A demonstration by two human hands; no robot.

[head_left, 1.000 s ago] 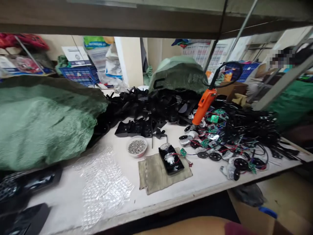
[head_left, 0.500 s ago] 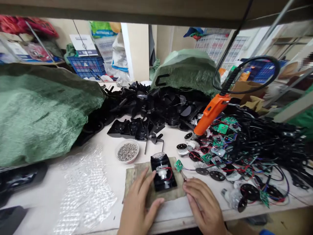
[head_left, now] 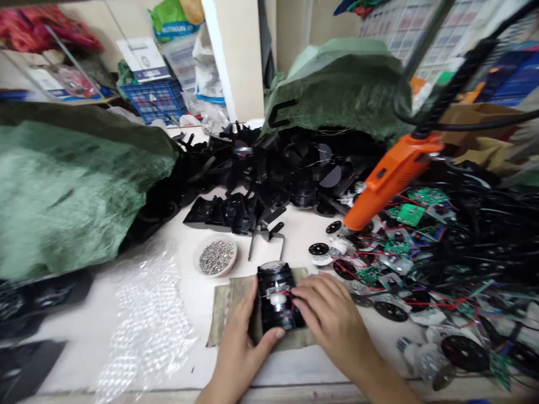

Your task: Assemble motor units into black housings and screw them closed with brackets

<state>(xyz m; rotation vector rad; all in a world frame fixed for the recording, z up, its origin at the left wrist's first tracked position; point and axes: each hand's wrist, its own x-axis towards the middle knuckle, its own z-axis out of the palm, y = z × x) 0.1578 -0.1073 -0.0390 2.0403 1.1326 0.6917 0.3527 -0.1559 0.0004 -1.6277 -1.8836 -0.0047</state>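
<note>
A black fan housing with a white motor hub and a red wire lies on a folded khaki cloth at the near edge of the table. My left hand cups its left side and bottom corner, fingers curled against the casing. On its right side rests my right hand, fingertips on the red wire and the hub. Just behind stands a small bowl of metal screws.
An orange electric screwdriver hangs on a black cable over a heap of green circuit boards and wired motors. Black plastic fan parts pile at the back. Green sacks sit left and behind. Bubble wrap lies at the left.
Both hands came into view and closed in on the fan housing. My right hand moved left from the cloth's corner onto the housing. The view dropped lower and closer.
</note>
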